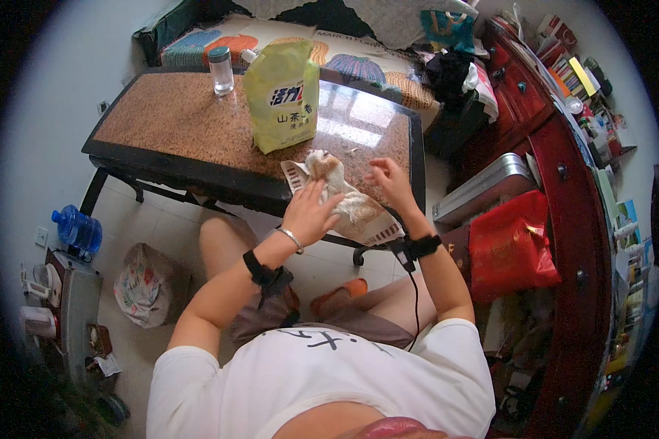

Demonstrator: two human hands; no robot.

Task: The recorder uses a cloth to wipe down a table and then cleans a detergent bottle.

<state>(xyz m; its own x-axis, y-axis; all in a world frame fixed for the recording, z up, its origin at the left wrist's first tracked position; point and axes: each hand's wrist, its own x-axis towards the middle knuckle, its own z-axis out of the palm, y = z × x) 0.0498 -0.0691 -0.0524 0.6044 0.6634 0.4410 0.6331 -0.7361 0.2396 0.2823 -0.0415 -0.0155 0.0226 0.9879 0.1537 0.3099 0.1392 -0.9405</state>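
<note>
My left hand (311, 214) lies with fingers stretched out on a crumpled off-white cloth or tissue (359, 208) that has brownish stains. Beneath the crumpled piece is a printed pale sheet (383, 235), overhanging the front edge of the low table (161, 121). To the right, my right hand (392, 181) is raised beside the sheet, its fingers loosely bent and apart, with nothing visible in them. Behind my left hand stands a yellow-green pouch (283, 95) with printed lettering. A clear jar with a blue-green lid (221, 71) stands farther left on the tabletop.
A patterned sofa (344, 58) is behind the table. At the right, a red bag (511, 241) and a silver case (483, 186) stand by a dark red cabinet (564, 172). A thin black cable (416, 300) hangs from my right wrist band. A blue water jug (78, 229) is at the left.
</note>
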